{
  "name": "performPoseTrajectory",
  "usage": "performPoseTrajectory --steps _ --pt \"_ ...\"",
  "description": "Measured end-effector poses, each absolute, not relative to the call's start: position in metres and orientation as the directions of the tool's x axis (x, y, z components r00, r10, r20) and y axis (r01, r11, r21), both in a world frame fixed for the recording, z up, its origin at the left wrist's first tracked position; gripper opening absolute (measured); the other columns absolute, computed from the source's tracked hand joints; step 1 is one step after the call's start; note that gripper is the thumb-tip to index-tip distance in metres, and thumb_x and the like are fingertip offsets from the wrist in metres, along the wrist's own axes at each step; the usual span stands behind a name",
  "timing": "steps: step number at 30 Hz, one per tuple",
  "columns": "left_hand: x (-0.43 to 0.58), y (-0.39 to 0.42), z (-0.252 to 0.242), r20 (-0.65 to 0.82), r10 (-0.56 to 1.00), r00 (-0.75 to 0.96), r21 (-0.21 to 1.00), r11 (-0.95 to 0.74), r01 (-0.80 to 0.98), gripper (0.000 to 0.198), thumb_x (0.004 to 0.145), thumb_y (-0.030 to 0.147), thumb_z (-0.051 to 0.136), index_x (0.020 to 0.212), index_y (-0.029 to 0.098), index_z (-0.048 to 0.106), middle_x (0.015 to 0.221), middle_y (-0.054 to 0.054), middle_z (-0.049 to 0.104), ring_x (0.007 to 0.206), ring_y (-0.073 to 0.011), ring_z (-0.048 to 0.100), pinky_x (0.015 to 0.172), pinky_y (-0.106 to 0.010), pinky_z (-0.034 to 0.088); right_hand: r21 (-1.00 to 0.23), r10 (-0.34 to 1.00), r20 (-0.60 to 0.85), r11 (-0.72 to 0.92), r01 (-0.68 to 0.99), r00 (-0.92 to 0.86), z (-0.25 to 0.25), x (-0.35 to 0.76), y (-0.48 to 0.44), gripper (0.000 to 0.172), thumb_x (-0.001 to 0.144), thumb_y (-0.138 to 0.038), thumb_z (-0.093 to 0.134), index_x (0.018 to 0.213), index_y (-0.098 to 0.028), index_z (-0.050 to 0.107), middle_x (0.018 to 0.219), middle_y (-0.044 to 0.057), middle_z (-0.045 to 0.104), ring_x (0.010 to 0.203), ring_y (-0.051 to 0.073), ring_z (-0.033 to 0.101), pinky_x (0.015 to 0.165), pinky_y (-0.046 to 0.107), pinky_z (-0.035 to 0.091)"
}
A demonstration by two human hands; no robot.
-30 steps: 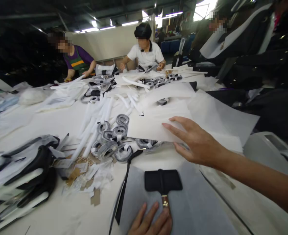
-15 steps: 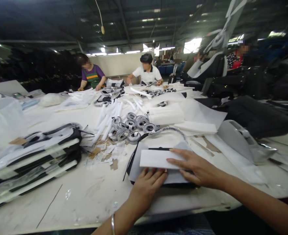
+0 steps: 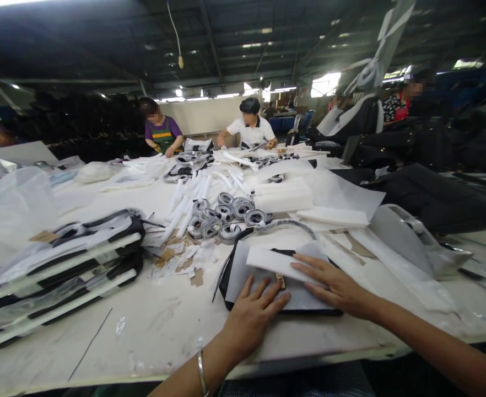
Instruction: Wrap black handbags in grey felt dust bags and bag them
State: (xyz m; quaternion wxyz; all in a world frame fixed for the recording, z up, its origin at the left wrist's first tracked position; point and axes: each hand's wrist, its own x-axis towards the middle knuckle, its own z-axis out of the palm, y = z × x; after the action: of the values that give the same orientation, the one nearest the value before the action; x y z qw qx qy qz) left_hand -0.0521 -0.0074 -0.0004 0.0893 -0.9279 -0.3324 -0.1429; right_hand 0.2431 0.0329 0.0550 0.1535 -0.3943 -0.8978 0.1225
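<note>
A black handbag (image 3: pixel 223 286) lies flat on the table in front of me, with a sheet of white paper (image 3: pixel 237 264) over it. Its wrapped handle (image 3: pixel 295 224) curves out at the far side. My left hand (image 3: pixel 253 309) rests on the paper with fingers spread, the fingertips beside a gold-coloured clasp (image 3: pixel 281 281). Above the clasp, a white foam strip (image 3: pixel 270 259) lies at a slant. My right hand (image 3: pixel 334 284) lies over the strip's right end, fingers stretched out and touching it.
Several grey wrapped rolls (image 3: pixel 224 212) and white foam tubes (image 3: pixel 181 204) lie beyond the bag. At left are stacked wrapped bags (image 3: pixel 73 264); cardboard scraps (image 3: pixel 196 277) lie nearby. Foam sheets (image 3: pixel 282 197) and a grey bag (image 3: pixel 404 237) lie right. Two people (image 3: pixel 251 127) work across the table.
The foam strip has turned to a slant and its left end has moved up, uncovering the clasp. My left hand has spread its fingers on the paper.
</note>
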Motion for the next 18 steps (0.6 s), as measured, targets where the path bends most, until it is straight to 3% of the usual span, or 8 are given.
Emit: performPoseTrajectory --steps 4,7,9,12,18 --pt "-0.053 -0.008 -0.002 0.324 0.591 0.739 -0.044 -0.770 0.636 0.053 0.103 0.022 0.039 0.154 0.035 0.028 0.163 0.007 0.025 0.146 -0.0242 0.031 0.121 -0.052 0.022 -0.254 0.710 0.246 0.704 0.663 -0.660 0.100 0.226 0.028 0.048 0.100 -0.036 0.049 0.147 -0.039 0.047 0.156 0.005 0.040 0.137 0.030 0.045 0.110 0.050 0.042" --pt "-0.052 -0.011 0.000 0.303 0.627 0.718 0.070 -0.766 0.639 0.055 0.103 0.025 0.041 0.155 0.036 0.025 0.158 0.008 0.036 0.141 -0.0215 0.039 0.116 -0.045 0.032 -0.145 0.624 0.278 0.779 0.610 -0.730 0.116 0.210 0.022 0.050 0.098 -0.031 0.052 0.146 -0.042 0.048 0.157 0.005 0.040 0.135 0.031 0.046 0.108 0.050 0.043" --pt "-0.051 -0.012 -0.002 0.298 0.651 0.698 0.148 -0.754 0.640 0.055 0.103 0.024 0.042 0.154 0.036 0.026 0.152 0.006 0.047 0.132 -0.0190 0.049 0.110 -0.039 0.039 -0.089 0.576 0.246 0.814 0.573 -0.780 0.109 0.207 0.021 0.052 0.096 -0.028 0.054 0.145 -0.043 0.048 0.156 0.007 0.041 0.132 0.032 0.049 0.105 0.053 0.045" --pt "-0.048 -0.012 -0.006 0.341 0.657 0.672 0.205 -0.750 0.629 0.055 0.102 0.024 0.045 0.153 0.036 0.029 0.143 0.004 0.057 0.123 -0.0195 0.056 0.107 -0.039 0.041 -0.063 0.550 0.183 0.834 0.548 -0.815 0.080 0.216 0.024 0.051 0.097 -0.028 0.055 0.146 -0.041 0.048 0.153 0.009 0.044 0.130 0.031 0.051 0.102 0.052 0.047" --pt "-0.050 -0.011 -0.006 0.380 0.614 0.692 0.204 -0.785 0.585 0.052 0.101 0.021 0.045 0.151 0.032 0.037 0.138 0.000 0.061 0.121 -0.0223 0.057 0.109 -0.042 0.040 -0.072 0.563 0.185 0.825 0.560 -0.806 0.050 0.235 0.022 0.054 0.099 -0.029 0.054 0.150 -0.040 0.042 0.158 0.009 0.037 0.137 0.029 0.045 0.107 0.049 0.044"
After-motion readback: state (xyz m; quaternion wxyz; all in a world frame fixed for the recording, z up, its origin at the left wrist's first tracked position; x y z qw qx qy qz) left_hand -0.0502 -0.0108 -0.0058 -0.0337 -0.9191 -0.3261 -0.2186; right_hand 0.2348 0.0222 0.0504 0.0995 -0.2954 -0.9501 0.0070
